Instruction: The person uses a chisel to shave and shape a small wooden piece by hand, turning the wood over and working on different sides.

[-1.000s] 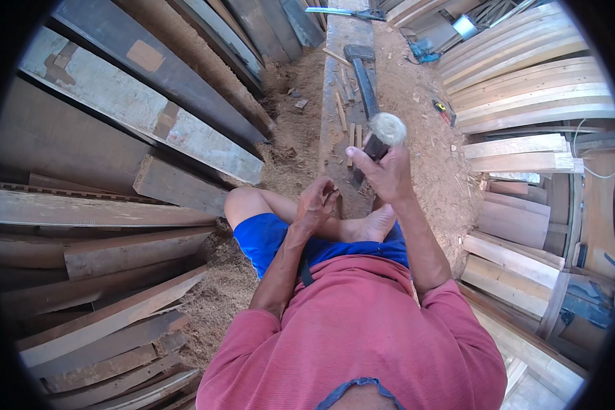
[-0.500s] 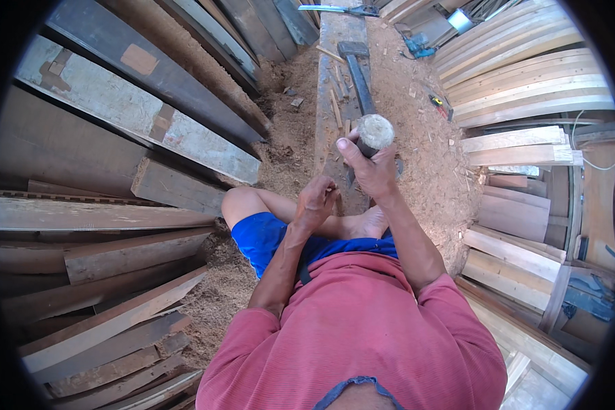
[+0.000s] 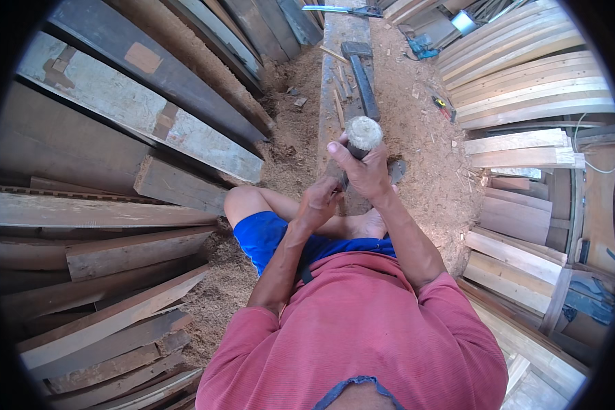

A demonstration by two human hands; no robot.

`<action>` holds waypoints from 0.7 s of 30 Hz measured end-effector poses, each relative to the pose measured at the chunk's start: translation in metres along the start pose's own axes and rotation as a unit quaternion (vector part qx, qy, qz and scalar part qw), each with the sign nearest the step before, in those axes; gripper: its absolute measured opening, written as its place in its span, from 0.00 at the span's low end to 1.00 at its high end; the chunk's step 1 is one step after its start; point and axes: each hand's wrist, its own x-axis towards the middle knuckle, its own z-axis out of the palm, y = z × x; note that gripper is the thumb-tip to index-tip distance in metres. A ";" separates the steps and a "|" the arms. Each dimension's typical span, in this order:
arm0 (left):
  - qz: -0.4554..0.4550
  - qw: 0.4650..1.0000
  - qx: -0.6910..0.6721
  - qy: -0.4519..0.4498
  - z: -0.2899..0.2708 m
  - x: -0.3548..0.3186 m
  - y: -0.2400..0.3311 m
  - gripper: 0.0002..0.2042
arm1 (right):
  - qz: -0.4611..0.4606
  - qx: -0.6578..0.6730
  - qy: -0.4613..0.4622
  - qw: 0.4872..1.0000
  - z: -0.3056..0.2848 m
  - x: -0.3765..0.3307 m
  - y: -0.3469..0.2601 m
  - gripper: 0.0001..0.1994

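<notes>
My right hand (image 3: 367,169) is wrapped around a dark, thick tool with a round, pale, worn end (image 3: 364,132) that faces up toward me. Its lower part is hidden behind my hand, so its exact kind does not show. Just left of it, my left hand (image 3: 320,203) is closed with curled fingers; what it holds, if anything, is hidden. Beyond my right hand a dark hammer (image 3: 366,87) lies on a long wooden board (image 3: 345,29). A flat dark grey metal piece (image 3: 398,170) peeks out beside my right wrist.
Stacked planks (image 3: 109,109) stand along the left, and pale timber (image 3: 526,75) along the right. Sawdust (image 3: 424,150) covers the floor around the board. A handsaw (image 3: 345,10), a teal power tool (image 3: 422,48) and a small yellow-and-red tool (image 3: 443,106) lie farther off. My bent leg (image 3: 260,198) is close by.
My right hand has shifted slightly left with the tool and sits closer to my left hand. More of the grey metal piece shows beside it. My left hand has barely moved.
</notes>
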 end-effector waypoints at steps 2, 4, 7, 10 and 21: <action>0.003 1.000 0.004 -0.001 0.002 0.000 -0.003 0.12 | -0.018 -0.008 0.005 1.000 0.000 0.000 0.002 0.09; 0.006 1.000 0.007 -0.003 0.002 0.000 -0.004 0.13 | 0.013 -0.005 -0.002 1.000 -0.001 -0.001 0.003 0.09; -0.007 1.000 -0.009 -0.021 0.000 0.001 -0.004 0.13 | -0.022 -0.029 -0.009 0.999 -0.002 0.000 0.000 0.09; 0.031 0.999 -0.025 -0.011 -0.001 0.002 -0.004 0.08 | -0.028 -0.040 -0.061 0.997 -0.008 0.000 -0.006 0.13; 0.055 0.998 0.015 -0.032 -0.009 0.007 0.000 0.09 | -0.089 -0.062 -0.060 0.992 -0.012 -0.008 -0.025 0.06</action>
